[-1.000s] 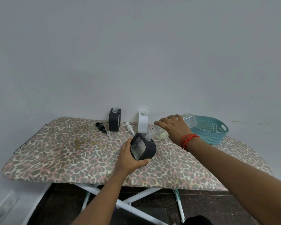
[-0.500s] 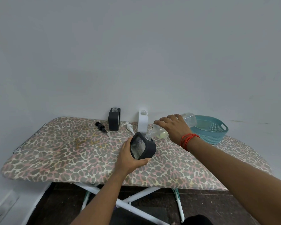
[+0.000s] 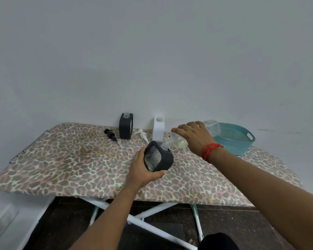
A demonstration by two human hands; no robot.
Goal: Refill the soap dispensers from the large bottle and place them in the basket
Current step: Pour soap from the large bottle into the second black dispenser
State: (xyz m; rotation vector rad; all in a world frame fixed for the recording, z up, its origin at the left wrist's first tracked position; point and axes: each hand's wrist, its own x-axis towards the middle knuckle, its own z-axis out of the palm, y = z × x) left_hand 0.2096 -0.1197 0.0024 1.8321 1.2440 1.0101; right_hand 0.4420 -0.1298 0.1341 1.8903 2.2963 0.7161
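Over the middle of the leopard-print ironing board (image 3: 61,159), the left hand (image 3: 143,171) wraps its fingers round a tilted black-sleeved glass soap dispenser (image 3: 159,159). The right hand (image 3: 194,137) has its fingers gripping the large clear plastic bottle (image 3: 178,141), neck at the dispenser's mouth. This looks like the first refill. The black dispenser (image 3: 126,126) and white dispenser (image 3: 158,129) wait uncapped at the far edge, and the teal plastic basket (image 3: 240,147) at the far right corner holds none.

On my feed, the left hand (image 3: 143,173) grips a black soap dispenser (image 3: 159,159), tilted over the leopard-print ironing board (image 3: 61,159). The right hand (image 3: 195,137) holds the large clear bottle (image 3: 178,141) tipped, its neck meeting the dispenser's mouth. A teal basket (image 3: 242,147) sits behind that wrist.
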